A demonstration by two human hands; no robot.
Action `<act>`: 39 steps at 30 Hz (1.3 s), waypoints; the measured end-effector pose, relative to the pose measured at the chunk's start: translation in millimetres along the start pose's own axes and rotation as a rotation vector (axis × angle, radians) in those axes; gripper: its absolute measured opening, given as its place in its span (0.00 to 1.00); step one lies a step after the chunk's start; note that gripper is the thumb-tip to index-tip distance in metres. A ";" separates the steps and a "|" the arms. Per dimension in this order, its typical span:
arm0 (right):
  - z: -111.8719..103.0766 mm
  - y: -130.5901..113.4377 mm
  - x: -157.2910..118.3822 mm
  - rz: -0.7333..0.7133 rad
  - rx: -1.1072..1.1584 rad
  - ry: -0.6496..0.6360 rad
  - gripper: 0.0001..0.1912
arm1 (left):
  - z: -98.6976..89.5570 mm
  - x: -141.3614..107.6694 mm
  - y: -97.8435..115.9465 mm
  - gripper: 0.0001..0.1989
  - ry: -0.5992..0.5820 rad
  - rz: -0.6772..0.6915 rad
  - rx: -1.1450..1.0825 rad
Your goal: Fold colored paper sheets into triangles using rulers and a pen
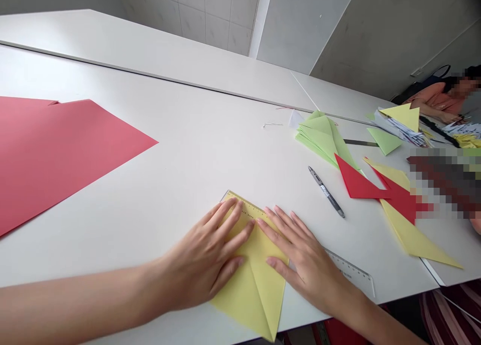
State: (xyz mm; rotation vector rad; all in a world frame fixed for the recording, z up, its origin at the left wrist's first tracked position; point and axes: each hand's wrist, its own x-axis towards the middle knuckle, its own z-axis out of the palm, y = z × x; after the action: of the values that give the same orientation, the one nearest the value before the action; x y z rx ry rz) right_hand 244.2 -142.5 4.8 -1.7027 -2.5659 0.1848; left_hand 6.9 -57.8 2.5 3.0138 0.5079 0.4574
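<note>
A creased, folded piece of yellow paper [259, 290] lies on the white table near its front edge. Across its far end runs a clear ruler [246, 205], its markings showing against the yellow; it appears to continue under my right hand, where a clear end comes out on the right. My left hand [216, 247] rests on the paper and ruler, fingers apart and tips near the ruler's edge. Palm down, my right hand [304, 250] spreads flat over the paper's right side, with its fingertips by the ruler. Part of the ruler is hidden by the hands.
Large red paper [67, 149] lies at left. A pen [326, 192], folded green papers [319, 134], red pieces [356, 182] and yellow pieces [409, 235] lie at right. Beyond, another person [432, 97] sits by paper piles [404, 122]. A blurred-out patch covers the right edge.
</note>
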 end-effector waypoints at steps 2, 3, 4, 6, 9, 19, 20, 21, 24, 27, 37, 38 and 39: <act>-2.0 13.4 12.0 -0.001 0.023 0.003 0.30 | 3.8 11.5 -12.2 0.23 -0.001 -0.005 -0.001; -2.7 19.9 18.1 -0.001 0.034 0.011 0.29 | 5.4 17.4 -18.5 0.23 -0.003 -0.001 -0.014; -3.1 25.6 23.7 -0.004 0.045 0.023 0.29 | 6.7 22.7 -24.3 0.23 0.004 -0.004 -0.014; -2.9 33.7 32.2 -0.016 0.063 0.056 0.28 | 7.7 29.6 -33.1 0.23 0.019 -0.007 -0.013; -0.6 37.8 37.4 -0.030 0.073 0.086 0.27 | 7.6 31.2 -37.7 0.23 0.038 -0.017 -0.013; -1.0 38.4 39.0 -0.017 0.054 0.044 0.29 | 5.6 31.6 -36.1 0.23 0.032 -0.048 -0.069; -1.0 38.1 39.1 -0.014 0.050 0.044 0.29 | 5.2 31.4 -35.8 0.23 0.027 -0.052 -0.076; -0.9 37.7 39.1 -0.012 0.044 0.045 0.29 | 4.8 31.2 -35.5 0.23 0.021 -0.056 -0.081; -0.3 36.8 38.6 -0.011 0.027 0.050 0.30 | 3.9 30.3 -34.5 0.24 0.017 -0.067 -0.092; 0.0 36.4 38.0 -0.014 0.021 0.057 0.30 | 3.7 29.8 -34.3 0.24 0.029 -0.067 -0.107; -2.7 41.4 39.0 0.037 0.265 0.177 0.28 | 7.8 33.2 -40.3 0.23 0.027 -0.044 -0.081; -2.7 43.0 38.6 0.067 0.313 0.242 0.27 | 8.2 33.2 -41.3 0.24 0.032 -0.045 -0.081; -2.9 44.6 38.1 0.103 0.350 0.310 0.25 | 8.6 33.1 -42.4 0.24 0.037 -0.044 -0.081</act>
State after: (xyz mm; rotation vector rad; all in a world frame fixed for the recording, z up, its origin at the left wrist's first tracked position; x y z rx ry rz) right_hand 270.4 -90.1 1.1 -1.5889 -2.0850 0.3245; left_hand 26.0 -6.9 -0.6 2.9159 0.5439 0.5181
